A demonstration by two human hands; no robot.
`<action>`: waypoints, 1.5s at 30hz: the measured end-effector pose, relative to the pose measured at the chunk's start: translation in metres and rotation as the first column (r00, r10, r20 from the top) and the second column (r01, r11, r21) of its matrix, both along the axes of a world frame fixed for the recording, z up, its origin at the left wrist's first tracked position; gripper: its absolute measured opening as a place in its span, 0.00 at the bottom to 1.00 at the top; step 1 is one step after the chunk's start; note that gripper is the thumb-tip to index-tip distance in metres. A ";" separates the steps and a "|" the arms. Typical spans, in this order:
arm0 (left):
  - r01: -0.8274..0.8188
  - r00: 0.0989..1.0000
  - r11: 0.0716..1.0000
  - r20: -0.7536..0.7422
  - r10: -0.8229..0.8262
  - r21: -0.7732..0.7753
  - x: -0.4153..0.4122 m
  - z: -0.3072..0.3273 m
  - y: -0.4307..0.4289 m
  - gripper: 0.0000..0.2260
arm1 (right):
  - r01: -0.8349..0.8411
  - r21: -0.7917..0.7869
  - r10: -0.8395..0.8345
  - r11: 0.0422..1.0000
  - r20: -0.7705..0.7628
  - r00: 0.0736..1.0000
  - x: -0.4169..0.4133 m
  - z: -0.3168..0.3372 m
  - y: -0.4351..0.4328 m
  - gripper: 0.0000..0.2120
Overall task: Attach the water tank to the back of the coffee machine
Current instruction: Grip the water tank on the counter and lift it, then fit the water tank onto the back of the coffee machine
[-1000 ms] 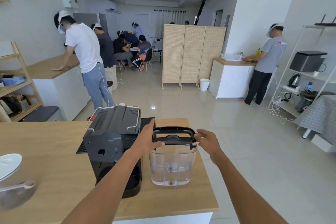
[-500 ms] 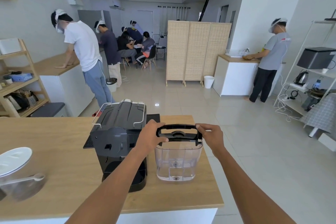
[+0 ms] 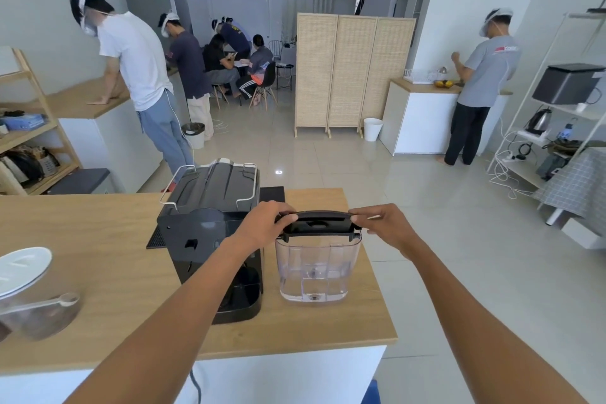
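A clear plastic water tank point(image 3: 316, 269) with a black lid stands upright on the wooden counter point(image 3: 91, 259), just right of the black coffee machine point(image 3: 210, 233). My left hand point(image 3: 265, 223) grips the left end of the tank's black lid and my right hand point(image 3: 383, 223) grips its right end. The tank looks empty. It stands apart from the machine, beside its near right corner.
A glass jar with a white lid and a scoop point(image 3: 29, 292) sits at the counter's left edge. A black drip tray point(image 3: 273, 195) lies behind the machine. The counter's right edge runs just past the tank. Several people stand or sit farther off in the room.
Both hands have closed in over the ends of the tank's lid. The lid now sits flatter on the tank. The tank stays in the same spot on the counter.
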State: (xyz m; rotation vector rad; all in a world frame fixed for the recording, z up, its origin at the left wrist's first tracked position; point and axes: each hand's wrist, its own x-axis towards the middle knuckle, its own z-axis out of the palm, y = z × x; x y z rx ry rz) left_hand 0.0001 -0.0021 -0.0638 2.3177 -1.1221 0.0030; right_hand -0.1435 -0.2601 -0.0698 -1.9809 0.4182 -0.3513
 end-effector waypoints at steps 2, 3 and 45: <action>0.026 0.999 0.999 0.036 -0.027 0.035 0.000 0.001 0.002 0.14 | 0.001 -0.027 -0.001 1.000 -0.003 1.000 -0.002 -0.001 0.000 0.12; 0.034 0.998 0.999 0.053 -0.036 0.040 -0.001 0.000 0.003 0.14 | 0.004 -0.045 -0.004 0.999 -0.001 1.000 -0.003 -0.002 0.001 0.12; -0.209 0.958 0.956 -0.238 0.158 -0.208 -0.047 -0.109 0.000 0.28 | -0.102 -0.048 0.098 0.994 -0.075 0.992 -0.025 -0.084 0.034 0.55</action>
